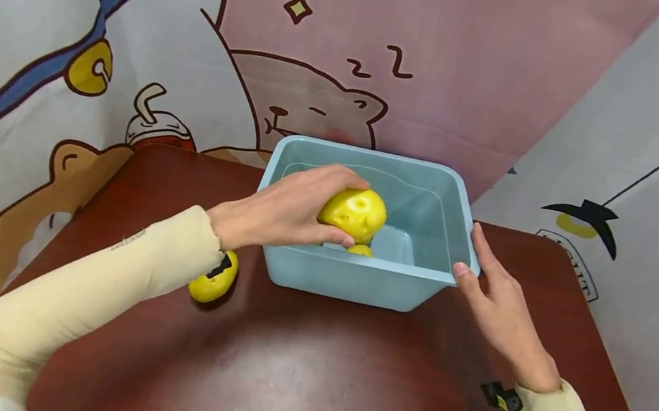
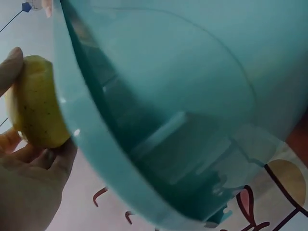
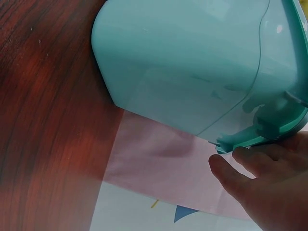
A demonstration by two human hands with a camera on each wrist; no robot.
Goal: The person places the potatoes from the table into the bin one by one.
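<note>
My left hand [image 1: 296,209] grips a yellow potato [image 1: 361,212] over the inside of a light blue plastic bin [image 1: 350,278]; thumb and fingers lie on opposite sides of it. In the left wrist view the same potato [image 2: 37,103] shows beside the bin's rim [image 2: 103,154]. Below it, inside the bin, part of another yellow potato [image 1: 360,249] shows; the front wall hides the rest. At the bin's right end my right hand [image 1: 499,303] holds the rim, thumb near the front corner. One more yellow potato [image 1: 216,287] lies on the table under my left wrist, partly covered.
The bin stands on a dark red-brown wooden table [image 1: 273,385], towards its back edge. Behind and beside the table hangs a cloth [image 1: 490,65] printed with cartoon animals. A small dark wrist device [image 1: 500,396] sits at my right cuff.
</note>
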